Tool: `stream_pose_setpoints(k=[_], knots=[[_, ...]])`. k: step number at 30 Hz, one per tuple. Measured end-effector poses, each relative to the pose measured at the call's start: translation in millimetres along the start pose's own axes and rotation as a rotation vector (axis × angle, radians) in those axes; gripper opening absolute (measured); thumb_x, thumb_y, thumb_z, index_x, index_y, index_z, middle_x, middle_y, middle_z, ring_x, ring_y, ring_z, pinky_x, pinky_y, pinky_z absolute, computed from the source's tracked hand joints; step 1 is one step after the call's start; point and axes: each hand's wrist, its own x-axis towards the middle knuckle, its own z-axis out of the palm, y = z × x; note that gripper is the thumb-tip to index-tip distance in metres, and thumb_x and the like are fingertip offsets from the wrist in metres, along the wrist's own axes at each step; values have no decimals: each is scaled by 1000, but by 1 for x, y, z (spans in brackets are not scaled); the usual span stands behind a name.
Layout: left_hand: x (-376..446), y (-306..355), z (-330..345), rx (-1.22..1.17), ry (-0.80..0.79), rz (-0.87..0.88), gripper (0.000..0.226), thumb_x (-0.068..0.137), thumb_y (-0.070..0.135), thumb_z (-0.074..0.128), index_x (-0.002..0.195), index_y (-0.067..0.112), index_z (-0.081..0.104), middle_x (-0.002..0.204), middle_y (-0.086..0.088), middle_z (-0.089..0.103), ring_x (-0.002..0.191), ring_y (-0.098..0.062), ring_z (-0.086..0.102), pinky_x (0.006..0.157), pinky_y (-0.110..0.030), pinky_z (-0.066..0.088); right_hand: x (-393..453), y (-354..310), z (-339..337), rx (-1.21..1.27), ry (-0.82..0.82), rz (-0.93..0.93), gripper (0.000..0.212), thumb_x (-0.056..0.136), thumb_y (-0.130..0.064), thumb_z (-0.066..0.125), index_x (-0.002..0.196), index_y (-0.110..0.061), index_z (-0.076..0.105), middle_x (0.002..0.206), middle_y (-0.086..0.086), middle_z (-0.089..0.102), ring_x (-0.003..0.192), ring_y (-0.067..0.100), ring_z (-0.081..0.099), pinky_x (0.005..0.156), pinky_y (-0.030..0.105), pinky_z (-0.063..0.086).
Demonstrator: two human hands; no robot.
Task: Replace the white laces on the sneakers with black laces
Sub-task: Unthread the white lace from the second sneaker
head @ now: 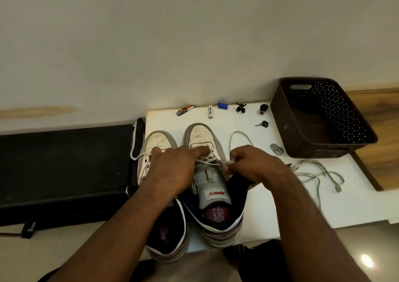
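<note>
Two white sneakers stand side by side on a white table (269, 206), toes pointing away from me. The right sneaker (201, 137) still carries its white lace (207, 159) across the eyelets. My left hand (172, 169) lies over the gap between the shoes, its fingers reaching to that lacing. My right hand (250, 165) pinches the white lace beside the shoe's right edge; a loop of it (237, 133) curves over the table behind. The left sneaker (155, 143) is partly hidden under my left hand. A loose white lace (317, 174) lies tangled to the right.
A dark perforated basket (319, 117) sits at the table's back right. Along the far edge lie a nail clipper (184, 110), a battery (210, 112), a blue cap (222, 105), a small figurine (240, 108) and a key (262, 124). A black bench (64, 169) stands left.
</note>
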Motion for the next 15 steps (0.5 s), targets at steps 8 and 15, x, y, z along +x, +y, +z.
stream_pose_setpoints(k=[8, 15], knots=[[-1, 27, 4, 176, 167, -39, 24, 90, 28, 56, 114, 31, 59, 116, 1, 58, 111, -24, 53, 99, -46, 28, 4, -11, 7, -168, -32, -58, 10, 88, -13, 62, 79, -13, 58, 84, 10, 63, 72, 27, 68, 50, 28, 57], [11, 0, -9, -265, 142, -213, 24, 81, 51, 69, 78, 28, 69, 108, 11, 60, 104, -14, 56, 96, -44, 27, -5, -4, -7, -115, -104, 30, 14, 84, -15, 70, 77, -16, 57, 88, 9, 61, 82, 27, 66, 58, 33, 59]])
